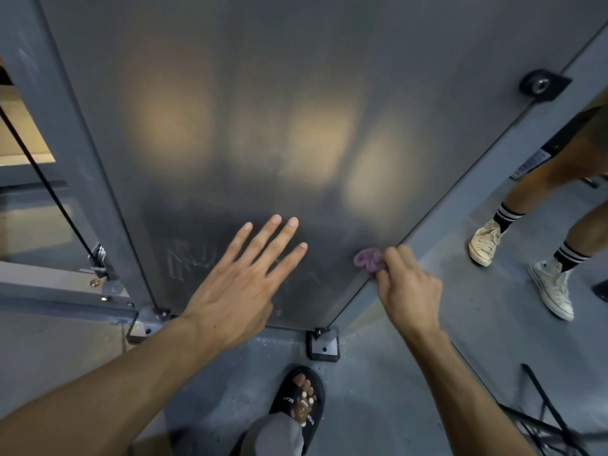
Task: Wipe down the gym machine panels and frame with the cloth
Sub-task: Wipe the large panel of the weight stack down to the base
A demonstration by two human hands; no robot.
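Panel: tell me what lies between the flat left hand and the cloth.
Head view: only bare grey panel lies between the left hand and the purple cloth, which the right hand pinches at the panel's right edge.

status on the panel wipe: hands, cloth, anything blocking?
Left hand flat on panel. Right hand grips purple cloth at panel's lower right edge. Bystander's sneakers nearby right, not blocking.

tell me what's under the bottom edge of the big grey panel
Two bolted metal foot plates sit under the panel: one below its left corner, one below its right corner. Grey floor lies between them. The left hand covers part of the lower edge.
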